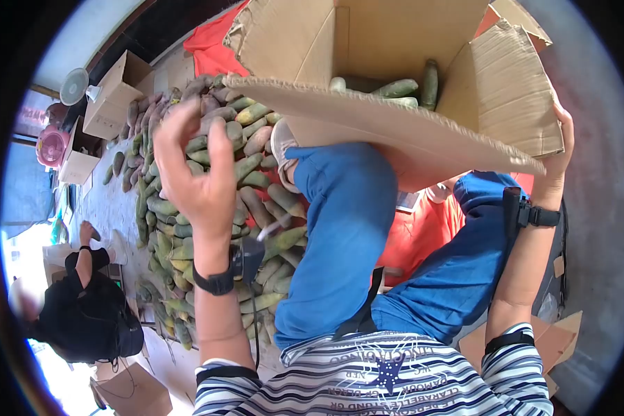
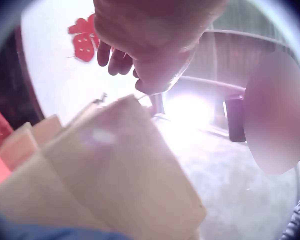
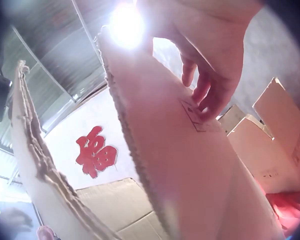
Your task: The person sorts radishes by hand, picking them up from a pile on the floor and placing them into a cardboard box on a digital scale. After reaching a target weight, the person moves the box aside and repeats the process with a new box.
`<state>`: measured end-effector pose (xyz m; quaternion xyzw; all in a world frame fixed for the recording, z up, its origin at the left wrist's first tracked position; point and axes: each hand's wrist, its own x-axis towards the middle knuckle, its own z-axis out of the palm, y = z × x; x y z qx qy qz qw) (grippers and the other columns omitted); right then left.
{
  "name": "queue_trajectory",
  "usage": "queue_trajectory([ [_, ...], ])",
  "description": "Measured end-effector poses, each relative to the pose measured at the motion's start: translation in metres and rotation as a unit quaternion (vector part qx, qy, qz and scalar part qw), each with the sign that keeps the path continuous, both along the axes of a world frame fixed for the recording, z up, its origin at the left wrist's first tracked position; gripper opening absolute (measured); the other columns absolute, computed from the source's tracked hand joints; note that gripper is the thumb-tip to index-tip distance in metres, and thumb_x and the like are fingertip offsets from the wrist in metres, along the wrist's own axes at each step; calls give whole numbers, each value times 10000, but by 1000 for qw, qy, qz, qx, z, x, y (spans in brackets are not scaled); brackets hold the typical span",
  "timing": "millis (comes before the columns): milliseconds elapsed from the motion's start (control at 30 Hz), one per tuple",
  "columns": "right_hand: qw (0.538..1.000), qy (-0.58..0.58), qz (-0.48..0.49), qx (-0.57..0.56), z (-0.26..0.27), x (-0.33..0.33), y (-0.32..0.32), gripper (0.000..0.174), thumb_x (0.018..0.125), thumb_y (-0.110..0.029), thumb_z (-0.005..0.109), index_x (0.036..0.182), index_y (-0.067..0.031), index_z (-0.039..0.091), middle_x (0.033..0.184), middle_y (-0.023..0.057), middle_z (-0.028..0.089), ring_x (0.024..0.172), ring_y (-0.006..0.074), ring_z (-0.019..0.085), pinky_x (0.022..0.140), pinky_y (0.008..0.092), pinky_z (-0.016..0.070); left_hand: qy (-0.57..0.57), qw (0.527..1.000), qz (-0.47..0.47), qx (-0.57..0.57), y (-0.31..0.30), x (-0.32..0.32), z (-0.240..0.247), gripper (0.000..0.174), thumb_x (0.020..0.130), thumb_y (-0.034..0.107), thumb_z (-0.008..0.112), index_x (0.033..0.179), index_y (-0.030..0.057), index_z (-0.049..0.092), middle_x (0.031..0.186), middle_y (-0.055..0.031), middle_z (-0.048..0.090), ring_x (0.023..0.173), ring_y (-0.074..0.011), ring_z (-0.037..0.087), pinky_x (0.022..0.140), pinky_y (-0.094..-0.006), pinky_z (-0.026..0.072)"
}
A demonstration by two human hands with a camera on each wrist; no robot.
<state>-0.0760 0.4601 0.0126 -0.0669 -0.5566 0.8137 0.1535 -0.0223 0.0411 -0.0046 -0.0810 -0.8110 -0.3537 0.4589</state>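
Observation:
A large cardboard box (image 1: 367, 125) with raised flaps stands tilted in front of the person's knees. Several long green vegetables (image 1: 399, 89) lie inside it. My right hand (image 1: 560, 142) grips a side flap at the right; in the right wrist view its fingertips press the flap's printed outer face (image 3: 190, 150). My left hand (image 1: 197, 163) is raised beside the box, slightly blurred, thumb and fingers apart and nothing between them. Below it spreads a big pile of long green and reddish-brown vegetables (image 1: 180, 239). In the left wrist view the left hand (image 2: 150, 37) hangs above a cardboard flap (image 2: 115, 160).
Red sheeting (image 1: 423, 236) lies on the floor between the person's legs. More cardboard boxes stand at the far left (image 1: 114, 104) and lower right (image 1: 555, 343). Another person in black (image 1: 83, 312) is at the left, past the pile. A pink fan (image 1: 52, 145) stands behind.

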Motion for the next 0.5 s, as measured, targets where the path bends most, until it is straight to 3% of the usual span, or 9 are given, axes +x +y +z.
queue_trajectory([
  [100,999,27,39,3,-1,-1,3,411,916,-290,455,1186,-1,568,1114,104,620,1008,176,578,864,308,457,-199,977,39,-72,-42,36,-78,224,799,6,621,1019,5,586,979,-132,585,900,-264,571,809,-343,465],
  [133,999,12,-21,31,6,4,-13,388,922,-277,456,1179,-7,567,1138,113,610,1035,179,575,875,308,460,-255,962,16,-94,-55,49,-116,236,803,36,638,1031,16,581,996,-122,585,872,-255,573,792,-318,465],
  [200,999,15,-18,39,-7,1,10,407,918,-273,459,1201,4,553,1173,106,597,1061,186,567,893,304,447,-426,897,-9,-119,-70,78,-189,345,744,108,688,1050,24,553,1022,-155,568,951,-306,570,826,-376,466],
  [267,991,78,-28,104,-31,-5,45,399,909,-272,484,1179,7,574,1150,96,613,1040,187,579,883,302,453,-524,816,4,-245,-71,102,-236,397,722,168,704,1067,65,537,1060,-134,563,1047,-326,535,848,-430,458],
  [300,991,77,-26,106,-26,-4,39,399,909,-272,484,1179,7,574,1150,96,613,1040,187,579,883,302,453,-525,816,4,-243,-72,112,-256,397,722,168,704,1067,65,537,1060,-134,563,1047,-326,535,848,-430,458],
  [367,999,21,-43,21,-11,2,18,386,906,-279,491,1154,-2,595,1114,97,630,1019,185,586,883,308,456,-617,743,-11,-260,-75,125,-292,536,696,197,735,1169,121,494,1091,-101,551,1104,-299,515,842,-443,454],
  [433,997,41,-15,60,-11,6,14,383,909,-281,487,1153,-6,595,1131,105,627,1024,185,584,881,311,457,-651,713,-5,-261,-73,135,-316,586,694,231,750,1204,121,484,1128,-104,547,1122,-307,504,867,-457,448],
  [467,997,26,-47,50,-7,8,3,373,911,-278,488,1153,-14,595,1138,105,623,1034,183,583,887,311,459,-683,681,-2,-263,-73,139,-327,637,692,266,765,1240,120,475,1165,-106,543,1140,-315,493,893,-471,442],
  [500,996,11,-79,39,-5,8,-4,364,914,-275,490,1152,-21,595,1145,105,620,1044,181,582,893,311,461,-684,682,0,-260,-75,140,-337,637,692,266,765,1240,120,475,1165,-106,543,1140,-315,493,893,-471,442],
])
